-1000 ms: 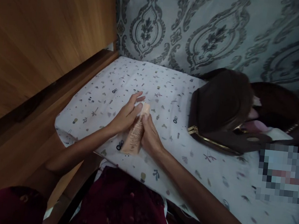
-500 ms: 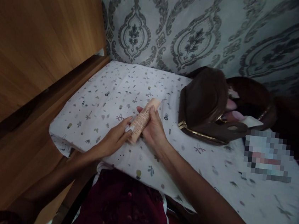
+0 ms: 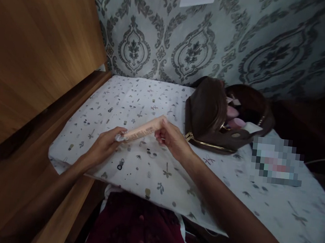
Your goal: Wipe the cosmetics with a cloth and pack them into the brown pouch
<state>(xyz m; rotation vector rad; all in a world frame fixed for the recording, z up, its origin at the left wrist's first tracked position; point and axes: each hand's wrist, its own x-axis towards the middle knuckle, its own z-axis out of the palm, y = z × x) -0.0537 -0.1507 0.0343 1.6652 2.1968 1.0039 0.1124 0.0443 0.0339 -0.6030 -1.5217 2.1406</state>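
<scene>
A peach-coloured squeeze tube [image 3: 141,131] with fine printing is held slanted over the patterned white cloth [image 3: 134,172], its flat end higher and to the right. My left hand [image 3: 103,142] is closed around the clear or whitish cap [image 3: 119,137] at the lower end. At the upper end, my right hand [image 3: 174,138] pinches the tube's flat edge between thumb and fingers. Whether the cap is loose from the tube, I cannot tell.
To the right stands an unzipped brown bag [image 3: 202,110] with pink-topped items and a white one inside. Beside it lies a pixelated flat item [image 3: 277,162]. A wooden cabinet [image 3: 43,39] borders the left; a patterned wall [image 3: 162,36] rises behind the table.
The tube has turned from steep to flatter. My left hand has moved left onto the cap end, and my right hand has shifted from the tube's body to its flat end. The view has shifted slightly.
</scene>
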